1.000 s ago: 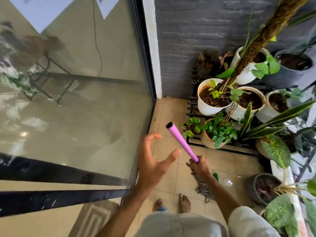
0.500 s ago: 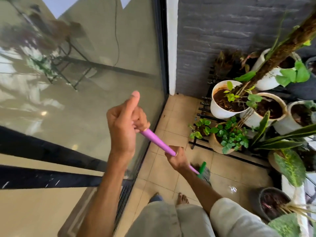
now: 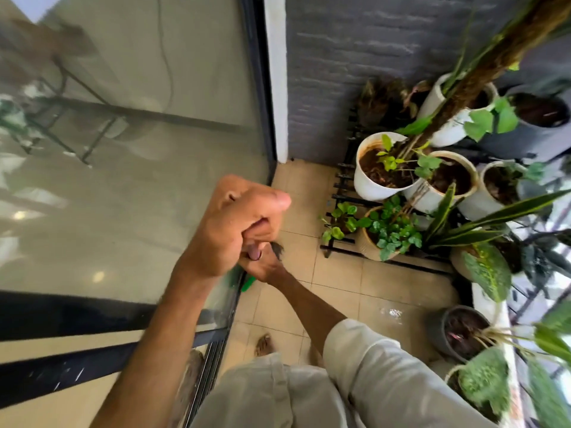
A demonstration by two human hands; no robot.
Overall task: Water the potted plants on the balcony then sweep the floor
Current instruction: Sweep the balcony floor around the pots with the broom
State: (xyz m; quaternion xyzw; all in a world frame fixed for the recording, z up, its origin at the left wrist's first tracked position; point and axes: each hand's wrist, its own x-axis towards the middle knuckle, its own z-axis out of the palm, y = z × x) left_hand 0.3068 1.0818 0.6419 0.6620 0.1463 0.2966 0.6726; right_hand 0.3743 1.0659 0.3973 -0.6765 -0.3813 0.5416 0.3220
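My left hand (image 3: 236, 228) is clenched round the top of the pink broom handle (image 3: 254, 252), of which only a short stub shows between my two hands. My right hand (image 3: 265, 264) grips the handle just below, largely hidden behind the left fist. A bit of the broom's green head (image 3: 248, 284) and some dark bristles (image 3: 279, 249) peek out by the foot of the glass door. The potted plants stand at the right: white pots (image 3: 375, 168) on a black slatted rack (image 3: 344, 199) and a leafy plant in a tan pot (image 3: 391, 231).
A large sliding glass door (image 3: 129, 143) fills the left; its track (image 3: 213, 350) runs beside my bare foot (image 3: 264, 344). A grey brick wall (image 3: 355, 57) closes the far end. A wet patch (image 3: 392, 313) lies on the beige tiles. A dark pot (image 3: 457, 332) and big leaves crowd the right edge.
My left hand went from open in the air to gripping the handle's top. Both hands have drawn together and the broom has swung left toward the glass door.
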